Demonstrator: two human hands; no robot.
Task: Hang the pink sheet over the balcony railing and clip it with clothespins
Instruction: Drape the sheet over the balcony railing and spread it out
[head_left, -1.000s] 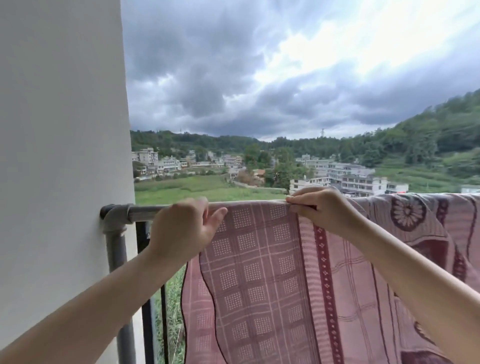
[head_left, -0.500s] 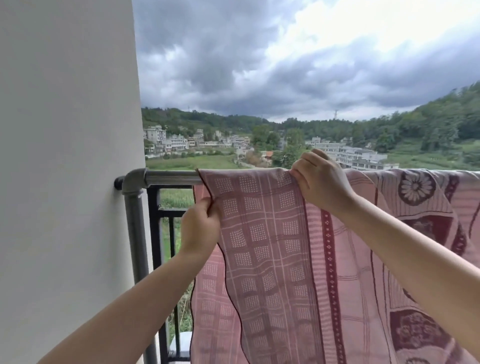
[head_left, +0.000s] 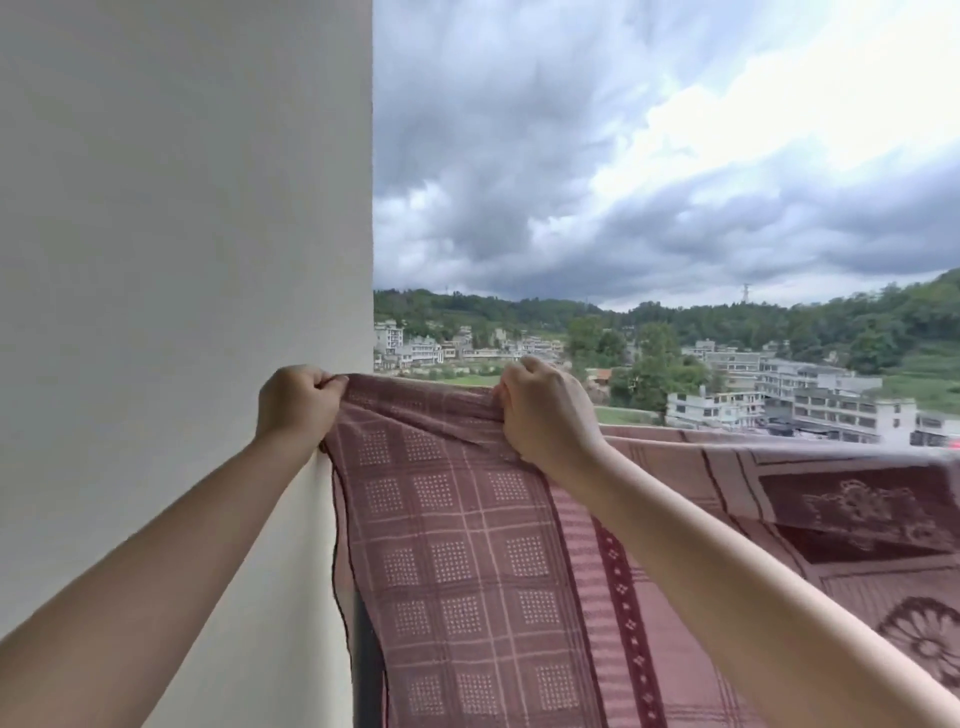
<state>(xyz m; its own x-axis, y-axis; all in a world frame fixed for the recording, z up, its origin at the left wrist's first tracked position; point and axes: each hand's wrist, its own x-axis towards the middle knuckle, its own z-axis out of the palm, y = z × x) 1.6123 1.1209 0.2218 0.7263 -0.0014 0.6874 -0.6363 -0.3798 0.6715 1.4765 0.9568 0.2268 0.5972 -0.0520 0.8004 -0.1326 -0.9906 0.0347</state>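
One pink sheet (head_left: 467, 561), checked pattern, draped down in front, top edge lifted; two hands on it; left hand (head_left: 296, 402) fisted round corner, beside white wall (head_left: 182, 260); right hand (head_left: 545, 410) curled round top edge, near left; sheet runs on right; open sky, one town (head_left: 779, 389) beyond.

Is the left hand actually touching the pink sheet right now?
Touching. The head view shows the left hand with fingers curled, pinching the pink sheet at its top corner beside the wall.
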